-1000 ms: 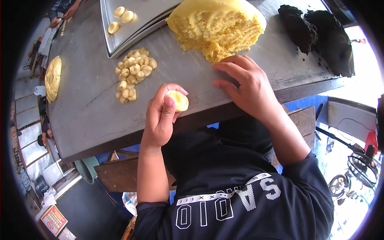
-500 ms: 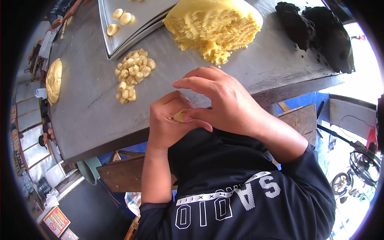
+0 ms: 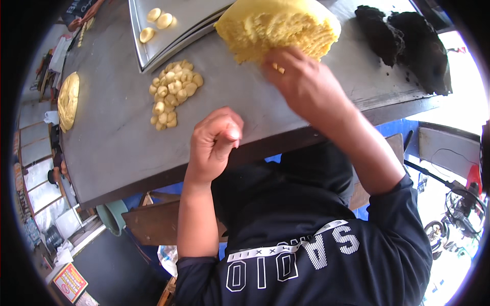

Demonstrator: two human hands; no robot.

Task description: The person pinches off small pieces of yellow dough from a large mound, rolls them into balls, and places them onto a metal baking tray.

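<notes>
My left hand (image 3: 214, 140) is curled closed above the near edge of the grey table (image 3: 115, 148), thumb pressed against the bent fingers. Whatever it may hold is hidden inside. My right hand (image 3: 303, 79) reaches to the near side of a big yellow dough mass (image 3: 278, 25), its fingers bent into the crumbly torn face. The fingertips are partly hidden and smeared by motion, with small yellow bits of dough showing by them. Left of my hands lies a heap of small pale dough balls (image 3: 176, 86), which neither hand touches.
Metal trays (image 3: 191, 18) are stacked at the far side, with a few dough balls (image 3: 164, 21) on top. A black crumbly mass (image 3: 418, 51) lies at the right. A flattened yellow dough piece (image 3: 68, 102) sits at the left edge. Another person's hands (image 3: 76, 23) show at the far left.
My hands have parted: the right went up and away to the yellow dough mass. My left hand has closed, and the dough piece between the hands is no longer visible.
</notes>
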